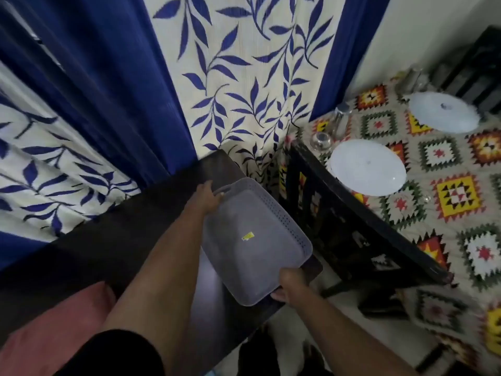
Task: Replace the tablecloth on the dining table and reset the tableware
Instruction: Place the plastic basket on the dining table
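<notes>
The left hand (210,192) grips the far handle of a grey plastic tray (254,240), and the right hand (291,284) holds its near edge with curled fingers. The tray is over a dark wooden side surface (130,234). To the right stands the desk, covered with a patterned tablecloth (458,191). On it are two white plates (368,168), and near them a glass (321,141).

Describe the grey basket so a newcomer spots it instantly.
Start at the dark wooden sideboard below the blue leaf curtains. At its right end sits the grey basket, gripped by left hand and right hand. Only it has perforated walls and a yellow sticker.
</notes>
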